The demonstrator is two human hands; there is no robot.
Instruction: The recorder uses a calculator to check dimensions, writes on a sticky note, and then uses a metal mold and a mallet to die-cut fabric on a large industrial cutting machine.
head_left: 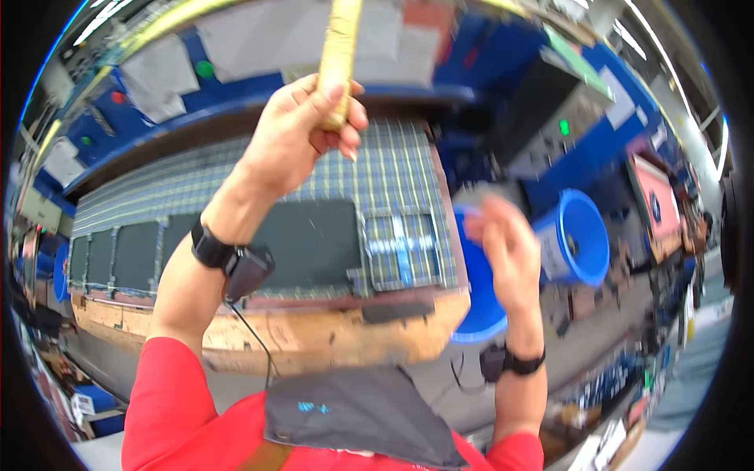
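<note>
My left hand (302,129), raised over the far part of the table, is closed around the lower end of a pale yellow stick (339,59). The stick's upper end runs out of the picture. Beneath that arm lies a green and blue checked cloth (393,165) with several black rectangular panels (306,243) along its near side. At the cloth's right end is a rectangular frame-like area (402,250) with a light blue strip across it. My right hand (506,251), blurred by motion, is off the table's right edge with fingers loosely extended and nothing visible in them.
The wooden table edge (314,326) runs in front of me. Two blue bins, a nearer one (479,306) and a farther one (585,235), stand to the right. A grey machine box (550,118) with a green display is at the back right. Papers hang on the blue back panel (259,90).
</note>
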